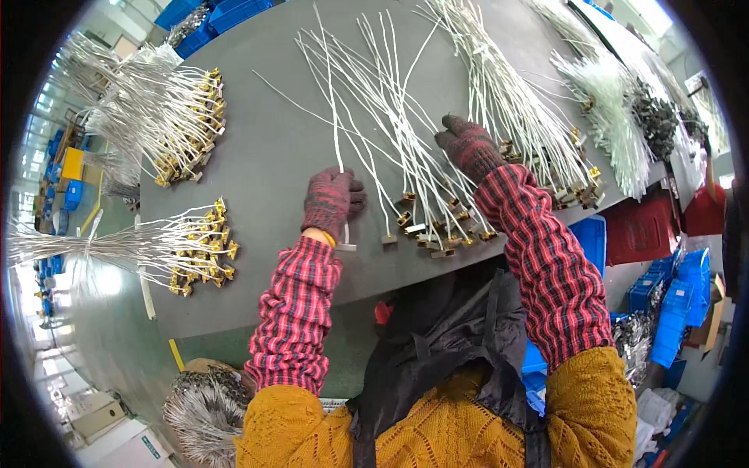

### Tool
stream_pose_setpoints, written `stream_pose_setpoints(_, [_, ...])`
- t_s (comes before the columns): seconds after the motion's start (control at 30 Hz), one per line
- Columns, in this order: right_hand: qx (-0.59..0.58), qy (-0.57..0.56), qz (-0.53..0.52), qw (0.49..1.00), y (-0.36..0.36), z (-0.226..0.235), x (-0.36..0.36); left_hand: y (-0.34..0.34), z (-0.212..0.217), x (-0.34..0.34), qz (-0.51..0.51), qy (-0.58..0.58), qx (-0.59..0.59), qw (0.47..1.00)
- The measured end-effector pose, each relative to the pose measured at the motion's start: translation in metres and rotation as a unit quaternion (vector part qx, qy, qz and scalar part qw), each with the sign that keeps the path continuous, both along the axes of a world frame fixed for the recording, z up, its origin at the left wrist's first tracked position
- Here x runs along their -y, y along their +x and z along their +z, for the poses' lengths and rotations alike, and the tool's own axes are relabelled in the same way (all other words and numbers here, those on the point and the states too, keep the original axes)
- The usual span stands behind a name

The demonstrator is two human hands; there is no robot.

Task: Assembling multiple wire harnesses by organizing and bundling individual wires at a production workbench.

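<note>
Head cam – steep downward, close over worktable (257, 156)

White wire (337, 117) lying straight, almost upright in view, on dark grey worktop; lower end passing under gloved left hand (331, 200), small pale terminal (346, 246) showing just below glove at table edge. Spread of white wires (390, 117) fanning out beside it, brass connector ends (437, 234) gathering near front edge. Gloved right hand (468, 144) resting flat on this spread, fingers pressing wires.
</note>
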State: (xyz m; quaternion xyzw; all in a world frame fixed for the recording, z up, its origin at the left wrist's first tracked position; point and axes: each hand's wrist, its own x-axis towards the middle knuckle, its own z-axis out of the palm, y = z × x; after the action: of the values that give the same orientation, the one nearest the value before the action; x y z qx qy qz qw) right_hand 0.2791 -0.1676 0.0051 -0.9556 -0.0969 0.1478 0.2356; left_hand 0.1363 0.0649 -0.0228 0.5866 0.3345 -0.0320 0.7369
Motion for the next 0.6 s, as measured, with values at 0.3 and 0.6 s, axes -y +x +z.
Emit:
stream_pose_setpoints(0.3, [-0.254,0.212,-0.092,0.939,0.015,-0.061,-0.037,0.034,-0.048,-0.001,-0.329,0.542,0.235,0.736])
stream_pose_setpoints(0.6, [-0.333,0.2,-0.05,0.92,-0.014,-0.017,-0.043,0.029,0.002,0.07,-0.377,0.454,0.107,0.8])
